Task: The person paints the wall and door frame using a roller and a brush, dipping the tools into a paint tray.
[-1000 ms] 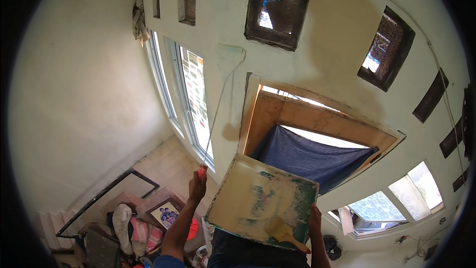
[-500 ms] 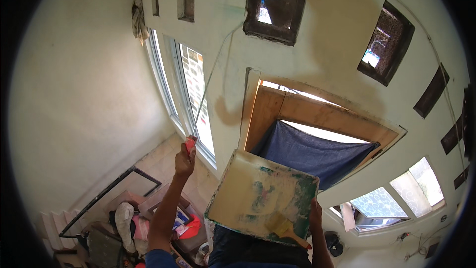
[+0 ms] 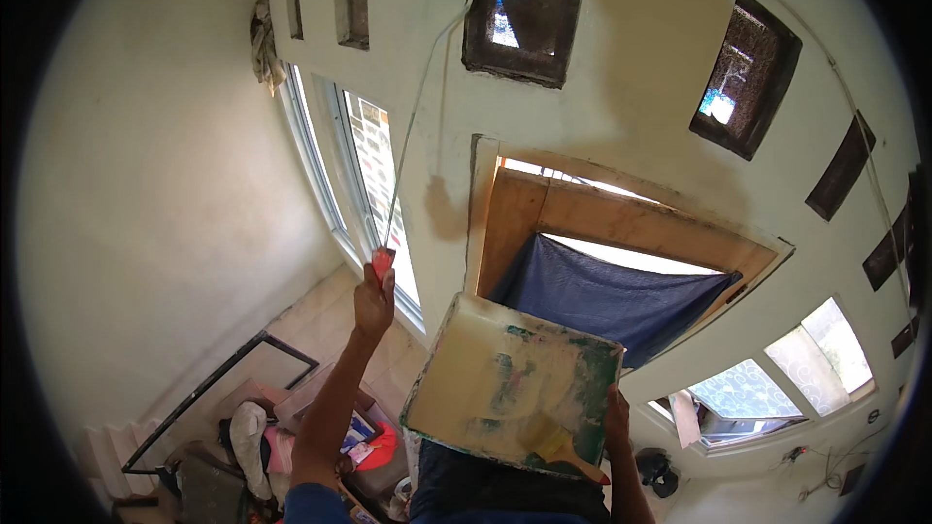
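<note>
Pale wall [image 3: 641,107] in fisheye view, with a wood-lined doorway [image 3: 612,199] right of centre. Dark blue cloth [image 3: 602,291] strung across the doorway from side to side. Dark-framed opening [image 3: 529,15] higher up, with bright patches inside. Rectangular paint tray [image 3: 466,359], smeared cream and green, low in the foreground. Long wire-rod paint roller [image 3: 408,132] extending upward to the left of the tray; pale upper end at the wall, just at the opening's left edge. Left hand [image 3: 375,303] closed around the roller's red grip [image 3: 382,264]. Right hand [image 3: 616,419] holding the tray at its right edge, fingers partly hidden. Flat paintbrush [image 3: 555,442] lying across the tray's lower right corner.
</note>
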The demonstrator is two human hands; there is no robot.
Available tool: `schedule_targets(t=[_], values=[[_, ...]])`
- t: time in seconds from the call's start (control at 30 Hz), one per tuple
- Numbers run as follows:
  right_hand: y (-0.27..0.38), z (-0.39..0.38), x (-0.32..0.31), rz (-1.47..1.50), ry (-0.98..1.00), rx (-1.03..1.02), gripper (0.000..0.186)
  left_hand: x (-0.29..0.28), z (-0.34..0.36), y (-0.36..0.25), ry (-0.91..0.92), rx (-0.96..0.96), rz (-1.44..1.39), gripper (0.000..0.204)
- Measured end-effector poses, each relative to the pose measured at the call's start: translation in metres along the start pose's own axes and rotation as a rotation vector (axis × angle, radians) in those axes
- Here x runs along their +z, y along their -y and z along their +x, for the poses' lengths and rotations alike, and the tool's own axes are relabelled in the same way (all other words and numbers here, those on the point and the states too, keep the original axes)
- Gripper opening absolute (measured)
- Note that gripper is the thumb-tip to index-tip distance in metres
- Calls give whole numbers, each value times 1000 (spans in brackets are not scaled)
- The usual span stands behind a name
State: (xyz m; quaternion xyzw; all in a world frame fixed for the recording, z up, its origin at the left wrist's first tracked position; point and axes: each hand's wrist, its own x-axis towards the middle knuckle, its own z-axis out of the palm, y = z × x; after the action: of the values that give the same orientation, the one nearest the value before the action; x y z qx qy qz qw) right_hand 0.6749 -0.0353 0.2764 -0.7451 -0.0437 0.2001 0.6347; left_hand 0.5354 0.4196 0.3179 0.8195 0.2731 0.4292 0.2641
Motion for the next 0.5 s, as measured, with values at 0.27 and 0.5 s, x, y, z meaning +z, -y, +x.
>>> schedule_targets(t=[0.27, 0.5], values=[[9, -2, 7, 52, -10, -1, 50, 8, -34, 9, -68, 90, 43, 37], [2, 1, 4, 74, 8, -44, 47, 8, 17, -17, -11, 11, 38, 31]])
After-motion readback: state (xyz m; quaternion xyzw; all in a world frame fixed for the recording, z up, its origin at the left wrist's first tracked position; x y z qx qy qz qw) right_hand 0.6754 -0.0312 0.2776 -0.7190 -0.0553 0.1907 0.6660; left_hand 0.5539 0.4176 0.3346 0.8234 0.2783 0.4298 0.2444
